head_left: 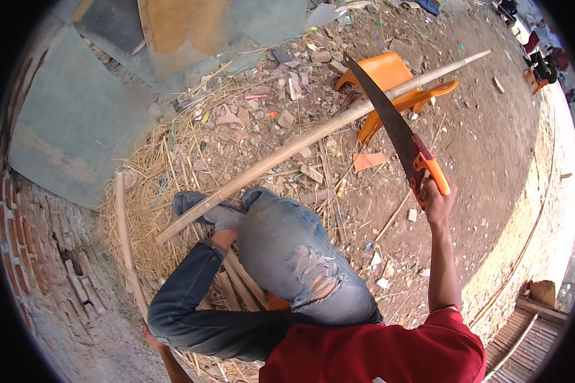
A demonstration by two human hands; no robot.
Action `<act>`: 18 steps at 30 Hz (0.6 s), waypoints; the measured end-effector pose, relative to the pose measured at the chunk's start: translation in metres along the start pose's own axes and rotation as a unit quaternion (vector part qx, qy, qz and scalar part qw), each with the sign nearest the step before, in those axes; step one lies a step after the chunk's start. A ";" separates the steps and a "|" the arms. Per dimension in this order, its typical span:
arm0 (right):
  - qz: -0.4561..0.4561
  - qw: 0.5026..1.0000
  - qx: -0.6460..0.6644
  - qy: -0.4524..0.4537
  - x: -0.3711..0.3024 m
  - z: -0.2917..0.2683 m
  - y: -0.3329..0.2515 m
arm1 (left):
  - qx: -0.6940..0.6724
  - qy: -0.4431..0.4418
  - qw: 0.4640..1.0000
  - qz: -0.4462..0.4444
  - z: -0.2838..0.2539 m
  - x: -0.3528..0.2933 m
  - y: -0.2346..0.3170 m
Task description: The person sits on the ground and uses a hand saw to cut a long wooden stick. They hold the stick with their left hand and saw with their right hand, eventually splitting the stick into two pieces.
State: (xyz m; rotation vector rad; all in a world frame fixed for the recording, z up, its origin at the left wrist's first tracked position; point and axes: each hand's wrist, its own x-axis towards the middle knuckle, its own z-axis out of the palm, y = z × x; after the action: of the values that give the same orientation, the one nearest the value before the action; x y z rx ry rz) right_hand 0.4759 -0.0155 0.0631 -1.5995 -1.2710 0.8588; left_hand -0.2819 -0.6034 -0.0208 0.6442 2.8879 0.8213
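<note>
- The right hand grips the orange handle of a saw, its fingers curled round it and pressed closed.
- The saw's long axis runs from that hand up and to the left, blade pointing away from the body.
- A long wooden pole slants from beside the feet at lower left to bare dirt at upper right, passing over an orange chair that lies tipped on the ground.
- Seen from above, the blade crosses in front of the pole at a steep angle, over the chair; the pole lies up and to the left of the right fingers.
- The right hand is the nearer one to the pole's far half; the pole's near end is closer to the left hand.
- The left hand is low at the left, partly hidden by the bent knee. It seems to touch the lower end of a shorter stick, but whether its fingers close round it cannot be told.
- That stick stands nearly upright in the view, between the brick wall and the straw.
</note>
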 end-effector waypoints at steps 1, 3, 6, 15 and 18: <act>-0.014 1.000 0.011 -0.009 0.001 0.010 0.000 | 0.153 -0.006 0.985 -0.082 -0.017 -0.040 -0.028; -0.033 0.999 0.014 0.014 -0.005 0.011 -0.001 | 0.167 0.000 0.984 -0.061 0.002 -0.109 -0.039; -0.047 0.998 -0.018 0.029 -0.009 0.006 -0.002 | 0.229 -0.033 0.970 -0.081 0.031 -0.205 -0.032; 0.007 0.999 0.018 0.026 -0.023 0.009 0.000 | 0.317 -0.013 0.944 -0.092 0.061 -0.355 -0.036; 0.003 0.999 0.012 0.041 -0.023 0.014 0.008 | 0.325 -0.011 0.942 -0.088 0.048 -0.357 -0.043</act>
State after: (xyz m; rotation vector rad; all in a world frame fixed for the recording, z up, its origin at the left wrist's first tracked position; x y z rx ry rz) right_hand 0.4607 -0.0356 0.0503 -1.6054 -1.1940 0.8005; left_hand 0.0357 -0.7601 -0.1003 0.4057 3.1109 -0.1861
